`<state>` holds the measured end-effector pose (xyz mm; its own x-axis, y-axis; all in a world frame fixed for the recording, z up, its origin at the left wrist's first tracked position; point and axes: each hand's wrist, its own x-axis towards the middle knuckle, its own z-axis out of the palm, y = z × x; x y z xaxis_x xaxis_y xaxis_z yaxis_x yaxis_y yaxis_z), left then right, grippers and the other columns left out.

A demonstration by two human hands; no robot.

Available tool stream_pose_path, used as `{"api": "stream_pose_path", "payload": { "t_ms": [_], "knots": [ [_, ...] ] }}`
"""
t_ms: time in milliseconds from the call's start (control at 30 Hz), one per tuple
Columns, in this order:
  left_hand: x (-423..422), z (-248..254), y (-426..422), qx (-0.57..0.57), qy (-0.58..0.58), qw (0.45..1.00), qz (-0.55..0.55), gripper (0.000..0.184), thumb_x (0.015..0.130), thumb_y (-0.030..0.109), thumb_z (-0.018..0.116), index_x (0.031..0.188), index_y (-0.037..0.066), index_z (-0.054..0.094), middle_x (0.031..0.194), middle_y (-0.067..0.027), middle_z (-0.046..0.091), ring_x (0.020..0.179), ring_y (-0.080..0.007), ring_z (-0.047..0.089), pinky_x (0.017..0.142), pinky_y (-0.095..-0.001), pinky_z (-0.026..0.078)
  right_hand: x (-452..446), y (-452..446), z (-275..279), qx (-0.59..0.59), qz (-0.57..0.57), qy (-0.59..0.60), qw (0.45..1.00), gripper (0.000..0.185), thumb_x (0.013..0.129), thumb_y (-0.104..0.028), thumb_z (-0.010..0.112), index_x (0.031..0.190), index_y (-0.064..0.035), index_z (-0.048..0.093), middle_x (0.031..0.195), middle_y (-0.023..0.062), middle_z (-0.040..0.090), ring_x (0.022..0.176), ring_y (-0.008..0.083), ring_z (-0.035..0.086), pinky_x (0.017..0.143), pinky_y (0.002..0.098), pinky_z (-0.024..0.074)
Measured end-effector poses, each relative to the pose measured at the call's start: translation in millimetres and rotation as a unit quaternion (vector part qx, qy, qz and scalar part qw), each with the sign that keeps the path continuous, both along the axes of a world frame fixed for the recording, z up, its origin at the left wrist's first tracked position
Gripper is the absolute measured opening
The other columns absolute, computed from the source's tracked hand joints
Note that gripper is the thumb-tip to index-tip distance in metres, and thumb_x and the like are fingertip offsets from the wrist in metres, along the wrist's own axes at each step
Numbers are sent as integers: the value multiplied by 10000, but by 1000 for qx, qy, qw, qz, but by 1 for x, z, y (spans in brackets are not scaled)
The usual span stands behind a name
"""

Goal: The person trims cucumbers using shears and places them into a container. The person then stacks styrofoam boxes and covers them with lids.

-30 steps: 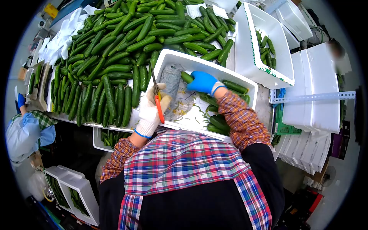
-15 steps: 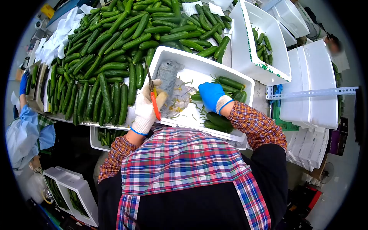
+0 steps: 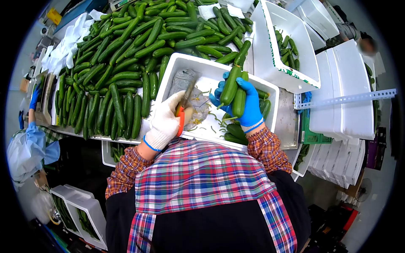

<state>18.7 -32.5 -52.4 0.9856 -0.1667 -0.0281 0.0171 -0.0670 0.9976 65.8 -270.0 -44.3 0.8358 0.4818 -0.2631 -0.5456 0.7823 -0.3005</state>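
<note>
Cucumbers (image 3: pixel 230 87): right of frame centre, over white box (image 3: pixel 215 66), long axes running up-frame, leaning slightly right; clasped in right grip (image 3: pixel 251 110), blue-gloved. Scissors (image 3: pixel 181 121): left of cucumbers, apart; held in left grip (image 3: pixel 165 119), white-gloved.

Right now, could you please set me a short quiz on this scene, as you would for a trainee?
1. Which hand holds the orange-handled tool?
2. Fill in the blank: the glove on the right hand is ____.
3. True or false: the right hand is empty.

Key:
1. The left hand.
2. Blue.
3. False; it holds cucumbers above the white box.
</note>
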Motion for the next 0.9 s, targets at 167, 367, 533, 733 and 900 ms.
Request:
{"api": "stream_pose_path", "payload": {
  "t_ms": [167, 367, 533, 733, 900],
  "knots": [
    [13, 18, 9, 307, -307, 901, -27, 507, 700, 6, 702, 1190, 91, 606, 870, -130, 594, 797, -296, 595, 752, -362, 484, 3, 8, -5, 158, -62, 90, 981, 385, 856, -149, 539, 1219, -24, 504, 1153, 180, 561, 1071, 315, 568, 1010, 529, 428],
    [16, 16, 13, 407, -362, 838, -9, 633, 595, -44, 656, 1202, 127, 606, 849, -119, 572, 829, -346, 575, 786, -433, 464, -2, 16, 10, 143, -155, 153, 965, 461, 879, -98, 524, 1308, 34, 417, 1205, 216, 543, 1120, 337, 556, 1040, 467, 442],
    [16, 16, 10, 410, -356, 840, 5, 651, 594, -46, 655, 1218, 134, 599, 847, -126, 578, 826, -346, 581, 760, -432, 473, -8, 20, 13, 126, -160, 176, 963, 461, 881, -105, 532, 1307, 32, 419, 1249, 223, 526, 1186, 353, 515, 1050, 469, 433],
    [18, 17, 7, 408, -367, 836, 10, 664, 594, -44, 656, 1230, 135, 592, 832, -128, 577, 792, -345, 581, 724, -440, 476, -9, 18, 11, 153, -143, 186, 960, 426, 864, -137, 561, 1266, -50, 447, 1241, 195, 527, 1178, 346, 511, 1029, 505, 445],
    [19, 16, 6, 415, -363, 834, 12, 659, 598, -42, 660, 1228, 139, 593, 828, -126, 575, 787, -344, 580, 717, -437, 477, -10, 15, 9, 173, -118, 181, 961, 418, 873, -155, 555, 1267, -61, 452, 1244, 185, 530, 1183, 351, 507, 1039, 495, 440]
  ]
}}
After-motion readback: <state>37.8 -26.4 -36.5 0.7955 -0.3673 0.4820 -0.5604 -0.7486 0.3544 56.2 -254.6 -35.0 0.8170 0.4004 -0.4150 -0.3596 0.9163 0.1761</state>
